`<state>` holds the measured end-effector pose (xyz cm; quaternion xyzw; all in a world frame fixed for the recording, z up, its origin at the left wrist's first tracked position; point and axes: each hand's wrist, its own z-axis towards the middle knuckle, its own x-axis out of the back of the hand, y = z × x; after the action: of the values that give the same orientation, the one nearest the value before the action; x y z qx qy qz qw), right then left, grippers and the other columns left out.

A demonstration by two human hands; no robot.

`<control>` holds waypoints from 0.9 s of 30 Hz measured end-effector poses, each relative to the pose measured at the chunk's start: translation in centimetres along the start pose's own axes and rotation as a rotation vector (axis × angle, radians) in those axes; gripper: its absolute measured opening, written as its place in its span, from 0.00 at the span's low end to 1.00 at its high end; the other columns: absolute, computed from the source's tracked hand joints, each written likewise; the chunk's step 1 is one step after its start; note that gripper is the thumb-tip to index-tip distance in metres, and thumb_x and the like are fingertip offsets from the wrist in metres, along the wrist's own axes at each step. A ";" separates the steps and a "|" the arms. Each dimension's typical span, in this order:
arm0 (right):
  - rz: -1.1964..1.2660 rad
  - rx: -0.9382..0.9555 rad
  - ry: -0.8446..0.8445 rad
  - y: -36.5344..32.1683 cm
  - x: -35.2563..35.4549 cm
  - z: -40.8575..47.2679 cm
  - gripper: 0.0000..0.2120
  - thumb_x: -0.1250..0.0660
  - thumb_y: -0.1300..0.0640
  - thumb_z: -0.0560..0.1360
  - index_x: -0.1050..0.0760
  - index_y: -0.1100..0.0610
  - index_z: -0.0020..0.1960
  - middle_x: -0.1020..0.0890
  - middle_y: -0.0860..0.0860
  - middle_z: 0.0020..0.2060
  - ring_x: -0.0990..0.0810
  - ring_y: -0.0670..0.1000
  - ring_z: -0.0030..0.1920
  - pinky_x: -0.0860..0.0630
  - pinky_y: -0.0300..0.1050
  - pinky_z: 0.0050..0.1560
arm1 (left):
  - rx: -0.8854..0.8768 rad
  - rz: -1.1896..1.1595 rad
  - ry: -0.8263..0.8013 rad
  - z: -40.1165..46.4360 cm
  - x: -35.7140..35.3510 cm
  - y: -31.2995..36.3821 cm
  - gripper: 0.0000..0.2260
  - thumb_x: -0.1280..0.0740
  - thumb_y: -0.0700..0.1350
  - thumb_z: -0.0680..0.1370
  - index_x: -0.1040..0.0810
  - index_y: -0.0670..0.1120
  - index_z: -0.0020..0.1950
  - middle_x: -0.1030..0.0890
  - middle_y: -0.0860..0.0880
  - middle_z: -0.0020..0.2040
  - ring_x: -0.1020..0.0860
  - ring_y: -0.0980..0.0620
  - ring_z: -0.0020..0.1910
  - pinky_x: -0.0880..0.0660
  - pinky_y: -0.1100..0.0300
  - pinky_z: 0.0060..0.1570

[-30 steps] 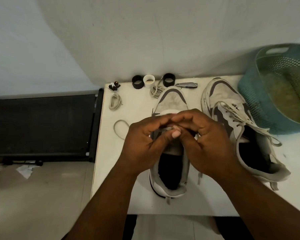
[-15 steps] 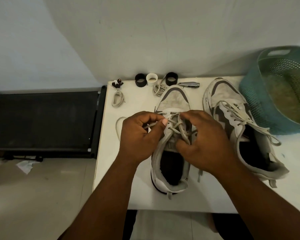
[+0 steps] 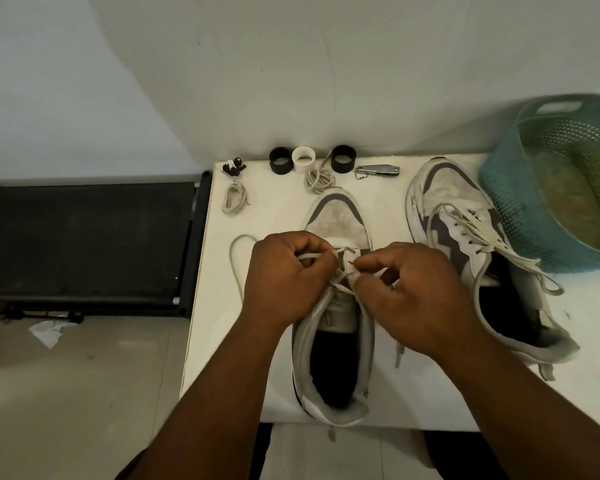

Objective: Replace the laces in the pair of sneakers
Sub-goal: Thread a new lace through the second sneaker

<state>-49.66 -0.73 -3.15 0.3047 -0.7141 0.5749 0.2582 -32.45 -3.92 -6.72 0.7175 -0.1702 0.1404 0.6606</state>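
A white and grey sneaker (image 3: 333, 216) lies toe-away in the middle of the white table (image 3: 430, 393). My left hand (image 3: 284, 282) and my right hand (image 3: 416, 292) sit over its eyelets, each pinching a strand of the off-white lace (image 3: 343, 252) that crosses between them. One lace end (image 3: 399, 355) hangs beside the shoe on the right. The second sneaker (image 3: 465, 237) lies to the right, laced, with loose ends trailing. Two coiled laces (image 3: 234, 199) (image 3: 319, 178) and a loose lace loop (image 3: 238, 261) lie on the table's left and back.
A teal perforated basket (image 3: 510, 199) stands at the table's right end, close to the second sneaker. Along the back edge sit two black rings (image 3: 279, 161) (image 3: 343, 158), a white ring (image 3: 303, 160), a metal clipper (image 3: 378, 170) and small dark pieces (image 3: 234, 167). A black treadmill (image 3: 84, 244) is left.
My hands have drawn apart from a clasped position over the tongue. The lace strands now show stretched between them.
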 end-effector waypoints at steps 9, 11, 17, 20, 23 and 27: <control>-0.250 -0.017 -0.003 -0.6 -0.4 0.7 0.19 0.33 0.36 0.67 0.18 0.49 0.46 0.17 0.44 0.37 0.19 0.46 0.39 0.19 0.46 0.45 | -0.045 0.091 -0.100 -0.1 0.5 -0.3 0.05 0.28 0.48 0.70 0.15 0.59 0.37 0.15 0.61 0.38 0.17 0.60 0.37 0.18 0.56 0.41; -0.337 0.050 -0.033 -0.7 -0.5 0.7 0.20 0.41 0.36 0.68 0.21 0.50 0.44 0.19 0.46 0.35 0.22 0.48 0.37 0.21 0.46 0.44 | -0.083 0.111 -0.102 -0.3 0.4 -0.2 0.03 0.27 0.47 0.70 0.13 0.55 0.39 0.16 0.60 0.40 0.17 0.58 0.38 0.18 0.54 0.41; -0.406 0.110 -0.065 -0.9 -1.0 0.4 0.20 0.52 0.40 0.72 0.27 0.49 0.44 0.23 0.48 0.37 0.26 0.49 0.37 0.27 0.44 0.43 | -0.157 0.093 -0.086 -0.2 0.6 -0.5 0.02 0.26 0.44 0.70 0.14 0.51 0.39 0.16 0.57 0.38 0.17 0.54 0.38 0.20 0.54 0.40; -0.411 0.113 -0.024 -0.7 -1.1 0.3 0.23 0.50 0.37 0.72 0.22 0.50 0.45 0.20 0.48 0.38 0.25 0.49 0.37 0.27 0.43 0.42 | -0.149 0.101 -0.106 -0.3 0.8 -0.7 0.01 0.26 0.46 0.69 0.14 0.51 0.38 0.16 0.57 0.38 0.18 0.54 0.38 0.21 0.54 0.39; -0.392 0.116 0.008 -0.4 -1.6 0.4 0.21 0.48 0.40 0.73 0.20 0.51 0.43 0.21 0.48 0.35 0.27 0.48 0.35 0.30 0.43 0.40 | -0.163 0.103 -0.135 -0.2 0.8 -1.0 0.02 0.26 0.45 0.69 0.14 0.51 0.38 0.16 0.57 0.38 0.17 0.55 0.38 0.21 0.57 0.40; -0.222 0.104 0.104 -0.1 -1.8 0.5 0.20 0.46 0.43 0.73 0.21 0.52 0.35 0.24 0.46 0.27 0.28 0.48 0.29 0.25 0.46 0.36 | -0.170 0.080 -0.148 -0.2 0.8 -1.0 0.03 0.26 0.45 0.70 0.13 0.52 0.40 0.16 0.58 0.39 0.17 0.56 0.38 0.22 0.60 0.39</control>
<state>-48.38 -0.97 -4.54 0.3646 -0.6307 0.5942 0.3410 -31.29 -3.72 -7.30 0.6601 -0.2580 0.0984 0.6985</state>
